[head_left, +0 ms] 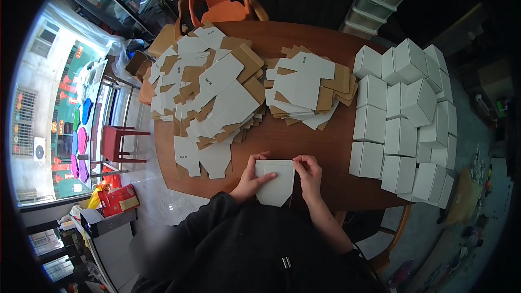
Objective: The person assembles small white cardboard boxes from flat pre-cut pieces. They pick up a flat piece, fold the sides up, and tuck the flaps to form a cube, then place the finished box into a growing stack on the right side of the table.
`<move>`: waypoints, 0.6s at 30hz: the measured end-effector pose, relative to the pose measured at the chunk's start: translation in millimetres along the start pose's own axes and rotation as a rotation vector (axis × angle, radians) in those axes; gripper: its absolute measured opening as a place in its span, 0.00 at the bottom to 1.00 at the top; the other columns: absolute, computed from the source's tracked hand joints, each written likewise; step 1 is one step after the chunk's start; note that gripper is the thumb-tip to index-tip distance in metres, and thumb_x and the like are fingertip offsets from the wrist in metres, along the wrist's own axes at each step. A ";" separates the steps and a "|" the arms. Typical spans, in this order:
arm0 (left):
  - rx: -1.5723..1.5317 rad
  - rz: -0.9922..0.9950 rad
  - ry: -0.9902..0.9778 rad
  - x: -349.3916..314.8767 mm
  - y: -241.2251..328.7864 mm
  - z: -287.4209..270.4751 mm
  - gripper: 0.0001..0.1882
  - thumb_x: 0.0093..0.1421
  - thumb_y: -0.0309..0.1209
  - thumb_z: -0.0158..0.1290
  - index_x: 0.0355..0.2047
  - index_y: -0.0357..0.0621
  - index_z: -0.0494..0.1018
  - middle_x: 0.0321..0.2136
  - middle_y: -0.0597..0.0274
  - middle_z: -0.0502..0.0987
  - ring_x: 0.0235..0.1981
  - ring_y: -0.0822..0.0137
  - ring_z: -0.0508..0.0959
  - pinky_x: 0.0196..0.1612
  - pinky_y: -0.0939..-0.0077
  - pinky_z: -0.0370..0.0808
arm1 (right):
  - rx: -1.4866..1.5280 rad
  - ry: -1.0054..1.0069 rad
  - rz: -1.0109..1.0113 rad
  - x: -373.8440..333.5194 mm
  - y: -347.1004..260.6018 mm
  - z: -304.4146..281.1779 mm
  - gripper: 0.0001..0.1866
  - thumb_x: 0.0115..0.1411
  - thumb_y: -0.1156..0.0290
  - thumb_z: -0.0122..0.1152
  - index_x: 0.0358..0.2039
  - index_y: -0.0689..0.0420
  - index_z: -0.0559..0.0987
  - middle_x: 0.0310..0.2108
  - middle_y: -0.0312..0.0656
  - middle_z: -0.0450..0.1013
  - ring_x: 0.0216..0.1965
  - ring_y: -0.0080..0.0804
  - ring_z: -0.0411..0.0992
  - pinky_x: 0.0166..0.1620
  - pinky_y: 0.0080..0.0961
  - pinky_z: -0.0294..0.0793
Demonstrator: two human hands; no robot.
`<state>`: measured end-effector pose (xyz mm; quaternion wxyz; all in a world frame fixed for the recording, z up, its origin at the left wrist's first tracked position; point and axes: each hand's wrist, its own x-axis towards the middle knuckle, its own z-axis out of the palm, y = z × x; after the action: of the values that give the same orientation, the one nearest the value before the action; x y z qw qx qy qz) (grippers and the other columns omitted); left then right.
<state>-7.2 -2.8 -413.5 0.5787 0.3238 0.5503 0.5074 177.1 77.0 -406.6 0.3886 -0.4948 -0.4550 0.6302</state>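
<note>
A partly folded white carton (278,189) is held close to my body at the near edge of the table. My left hand (252,179) grips its left side, with the thumb lying across the white face. At the carton's upper right corner, the fingertips of my right hand (309,176) pinch the edge. The inside of the carton and what lies behind it are hidden. Just beyond my left hand lies a flat white carton blank (209,157), part of a large heap of white and brown blanks (217,84).
A smaller stack of blanks (301,84) sits mid-table. Folded white boxes (400,135) are piled several deep along the right side of the brown table (304,144). Beyond the far edge stands an orange chair (220,2), with plastic drawers (374,5) to its right. A red stool (122,144) is left.
</note>
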 end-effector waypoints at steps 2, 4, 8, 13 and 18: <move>0.008 0.011 0.007 -1.1 1.0 0.6 0.27 0.57 0.31 0.65 0.48 0.45 0.60 0.62 0.47 0.62 0.63 0.59 0.64 0.59 0.65 0.68 | -0.010 0.003 -0.024 -0.9 3.4 -1.5 0.02 0.61 0.78 0.62 0.35 0.60 0.79 0.39 0.33 0.70 0.39 0.19 0.70 0.46 0.19 0.69; 0.018 0.035 0.015 -1.2 0.6 0.8 0.26 0.56 0.31 0.66 0.47 0.45 0.61 0.60 0.48 0.64 0.63 0.58 0.64 0.60 0.65 0.67 | 0.002 0.002 -0.035 -1.4 6.7 -2.4 0.02 0.61 0.77 0.63 0.33 0.60 0.79 0.39 0.34 0.70 0.38 0.20 0.70 0.44 0.19 0.69; 0.040 0.099 0.032 0.4 -2.5 0.2 0.26 0.54 0.29 0.68 0.45 0.43 0.61 0.57 0.48 0.68 0.63 0.57 0.64 0.62 0.63 0.65 | 0.005 -0.002 -0.059 -2.6 11.7 -3.0 0.02 0.61 0.77 0.62 0.34 0.60 0.78 0.39 0.34 0.69 0.39 0.21 0.69 0.44 0.20 0.69; 0.097 0.147 0.033 1.9 1.0 -1.0 0.25 0.52 0.28 0.69 0.42 0.42 0.63 0.52 0.50 0.73 0.63 0.55 0.65 0.64 0.60 0.63 | -0.055 -0.017 -0.115 -3.6 14.8 -2.1 0.02 0.63 0.77 0.60 0.34 0.61 0.77 0.40 0.36 0.68 0.38 0.22 0.69 0.44 0.21 0.69; 0.126 0.172 0.019 2.3 -0.3 -3.6 0.23 0.52 0.27 0.69 0.40 0.43 0.65 0.46 0.51 0.77 0.60 0.56 0.69 0.63 0.59 0.64 | -0.087 -0.040 -0.221 -11.5 5.5 1.8 0.05 0.68 0.76 0.53 0.36 0.63 0.75 0.41 0.40 0.68 0.39 0.25 0.71 0.44 0.23 0.71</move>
<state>-10.9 -1.3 -415.2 0.5064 0.4007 0.5566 0.5227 177.5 64.3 -408.5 0.4246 -0.4455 -0.5413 0.5729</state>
